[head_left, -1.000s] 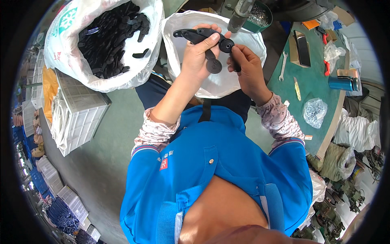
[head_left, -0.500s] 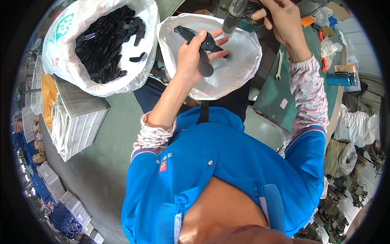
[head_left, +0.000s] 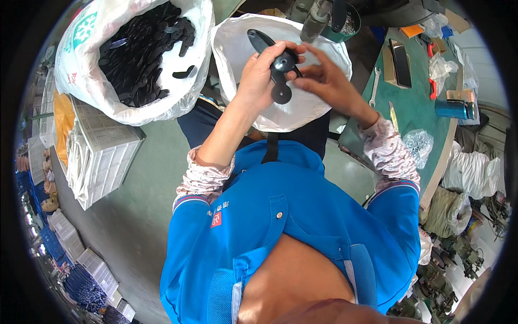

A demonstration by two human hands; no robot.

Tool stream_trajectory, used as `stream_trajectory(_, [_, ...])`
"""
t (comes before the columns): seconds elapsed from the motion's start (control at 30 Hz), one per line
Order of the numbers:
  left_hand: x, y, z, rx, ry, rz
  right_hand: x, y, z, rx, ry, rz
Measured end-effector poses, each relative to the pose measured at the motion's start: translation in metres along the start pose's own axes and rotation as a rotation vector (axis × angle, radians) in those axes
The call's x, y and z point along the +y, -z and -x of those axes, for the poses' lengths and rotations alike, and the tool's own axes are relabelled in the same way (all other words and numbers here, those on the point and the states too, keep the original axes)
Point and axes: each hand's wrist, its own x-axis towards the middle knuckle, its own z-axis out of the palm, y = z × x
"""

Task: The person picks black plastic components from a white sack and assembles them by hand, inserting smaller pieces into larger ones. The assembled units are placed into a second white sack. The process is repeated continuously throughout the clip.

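Several glossy black flat parts with rounded ends [head_left: 280, 94] lie fanned and overlapping in my left hand [head_left: 256, 75]. Its thumb presses on them from above, and the fingers curl around behind. My right hand [head_left: 329, 81] has its thumb and fingers drawn together at the right-hand ends of these parts, touching one narrow black end. Both hands are over a white-lined, wide-mouthed container [head_left: 329, 102] between my legs. Just beyond them a grey metal cylinder [head_left: 317, 21] points down at the container's far rim.
Left of the container stands a white bag [head_left: 81, 81] full of similar black parts. On the green table [head_left: 367, 135] at right lie a wrench [head_left: 374, 86], a small cardboard box [head_left: 396, 65], a clear bag of small metal pieces [head_left: 418, 146] and a blue bottle [head_left: 452, 109]. White crates [head_left: 108, 162] stand at left.
My right hand has come down and left from beside the metal cylinder to the black parts. My left hand has shifted slightly right, its spread fingers now curled around the parts.
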Motion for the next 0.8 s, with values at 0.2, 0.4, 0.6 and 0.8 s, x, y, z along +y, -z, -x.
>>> stream_trajectory(0.2, [0.002, -0.002, 0.003, -0.095, 0.050, 0.072, -0.028, -0.008, 0.023, -0.099, -0.292, -0.345])
stream_trajectory(0.4, [-0.001, 0.002, -0.005, 0.101, -0.208, 0.027, -0.022, -0.014, 0.042, 0.092, -0.152, -0.467])
stream_trajectory(0.6, [-0.004, -0.023, -0.003, 0.124, -0.457, -0.097, -0.019, -0.050, 0.035, 0.147, -0.267, -0.719])
stream_trajectory(0.8, [-0.007, -0.022, -0.001, 0.110, -0.503, -0.171, -0.016, -0.039, 0.028, 0.225, -0.210, -0.663])
